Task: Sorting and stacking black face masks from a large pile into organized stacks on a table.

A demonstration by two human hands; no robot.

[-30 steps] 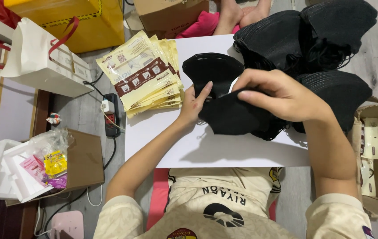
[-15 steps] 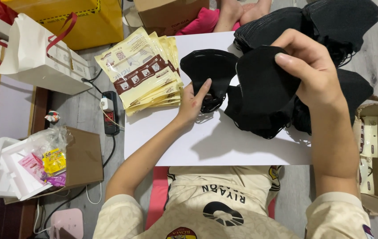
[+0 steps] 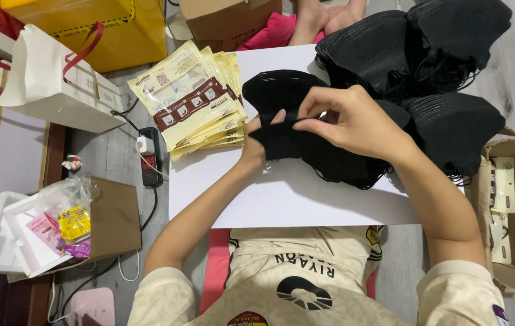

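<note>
Left hand: our left hand (image 3: 256,145) pinches the black mask (image 3: 281,136), fingers closed.
Right hand: our right hand (image 3: 351,124) grips the same mask, fingers closed.
Near: yellow packets (image 3: 194,102) on white board (image 3: 294,199).

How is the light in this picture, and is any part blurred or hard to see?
Head view: the light is even and soft; the hands, left hand and right hand, throw only a faint shadow on the white board. The black masks are so dark that their folds hardly show. The yellow packets give slight glare. No clear motion blur.
</note>
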